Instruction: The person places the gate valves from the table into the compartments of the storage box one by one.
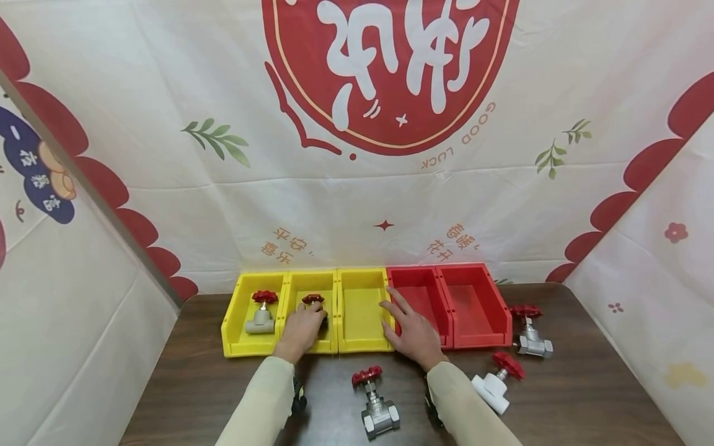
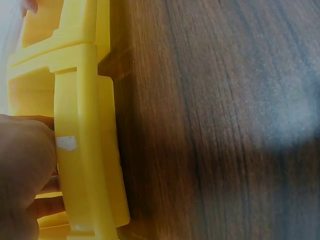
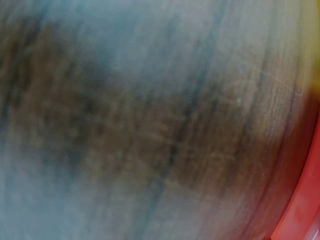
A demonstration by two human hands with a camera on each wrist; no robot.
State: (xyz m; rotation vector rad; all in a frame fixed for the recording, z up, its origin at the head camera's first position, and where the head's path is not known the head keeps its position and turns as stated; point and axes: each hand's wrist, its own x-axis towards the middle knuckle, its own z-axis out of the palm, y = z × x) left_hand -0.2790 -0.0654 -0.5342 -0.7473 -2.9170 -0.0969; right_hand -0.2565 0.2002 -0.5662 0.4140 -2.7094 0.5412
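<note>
My left hand (image 1: 304, 328) reaches into the second yellow bin (image 1: 333, 341) from the left. There its fingers curl round a valve with a red handwheel (image 1: 313, 298); the hand hides most of the valve body. In the left wrist view, the left hand (image 2: 25, 165) is inside the bin behind its front wall, and the valve is out of sight. My right hand (image 1: 414, 331), fingers spread, rests at the side wall between the third yellow bin (image 1: 362, 310) and the first red bin (image 1: 415, 297). The right wrist view shows no hand.
A grey valve (image 1: 260, 319) stands in the leftmost yellow bin. On the table (image 1: 184, 371) are a metal valve (image 1: 379, 412) between the forearms, a white valve (image 1: 492, 390) at right, and another metal valve (image 1: 532, 341) beside the right red bin (image 1: 474, 310).
</note>
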